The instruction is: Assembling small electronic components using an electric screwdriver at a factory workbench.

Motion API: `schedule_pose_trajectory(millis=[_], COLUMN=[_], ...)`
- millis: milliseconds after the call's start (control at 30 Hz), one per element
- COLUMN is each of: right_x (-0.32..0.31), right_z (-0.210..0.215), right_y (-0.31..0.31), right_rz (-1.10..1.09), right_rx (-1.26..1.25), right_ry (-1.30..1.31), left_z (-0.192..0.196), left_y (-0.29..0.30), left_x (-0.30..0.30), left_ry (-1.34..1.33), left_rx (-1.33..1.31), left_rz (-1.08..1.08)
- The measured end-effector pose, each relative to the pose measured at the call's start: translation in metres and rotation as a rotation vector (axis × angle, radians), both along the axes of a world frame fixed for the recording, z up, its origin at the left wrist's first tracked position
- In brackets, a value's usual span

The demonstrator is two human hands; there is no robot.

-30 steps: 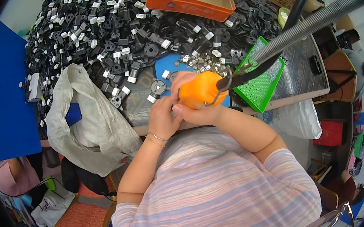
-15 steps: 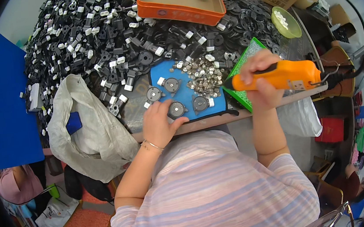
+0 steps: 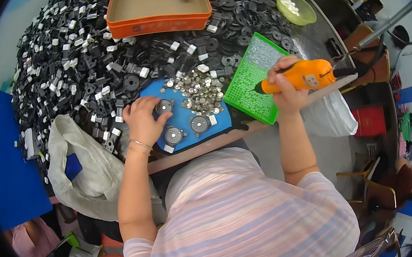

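My right hand (image 3: pixel 288 86) is wrapped round an orange electric screwdriver (image 3: pixel 308 74); its dark tip points left, over a green perforated tray (image 3: pixel 242 90) with small silvery pieces heaped at its far end. On a blue mat (image 3: pixel 184 111), my left hand (image 3: pixel 143 119) curls its fingers and thumb about a round black part (image 3: pixel 164 106). Whatever lies under that palm is hidden. Two similar parts with white ends, one nearer me (image 3: pixel 173 135) and another to its right (image 3: pixel 199 124), lie flat beside a pile of small round metal pieces (image 3: pixel 201 93).
Black parts with white ends (image 3: pixel 74 67) are heaped across the table's left and back. An orange tin (image 3: pixel 160 25) sits among them. A yellow-green bowl (image 3: pixel 304 16) with white pieces stands back right. A whitish sack (image 3: pixel 83 176) hangs at the left front edge.
The view has shifted to the right. My left hand has moved from the nearer part to the farther ones. The screwdriver tip has gone from beside the metal pile to above the green tray.
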State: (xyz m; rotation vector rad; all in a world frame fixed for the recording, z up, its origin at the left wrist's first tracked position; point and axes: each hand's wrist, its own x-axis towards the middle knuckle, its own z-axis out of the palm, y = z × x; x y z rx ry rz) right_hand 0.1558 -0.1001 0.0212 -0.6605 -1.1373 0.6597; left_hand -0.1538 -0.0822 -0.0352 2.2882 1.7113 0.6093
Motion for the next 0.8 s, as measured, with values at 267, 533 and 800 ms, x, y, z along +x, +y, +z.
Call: schedule_pose_trajectory(millis=[267, 533, 800], right_x=[0.001, 0.003, 0.004], right_z=[-0.006, -0.006, 0.0], right_y=[0.0, 0.001, 0.0], right_rz=[-0.013, 0.01, 0.01], right_rx=[-0.038, -0.053, -0.043], right_ry=[0.018, 0.048, 0.018], left_z=[0.009, 0.014, 0.009], left_y=[-0.004, -0.006, -0.007], left_x=[0.028, 0.035, 0.032], left_ry=[-0.014, -0.027, -0.043], left_rx=[-0.079, -0.162, -0.199], left_rz=[-0.099, -0.112, -0.107])
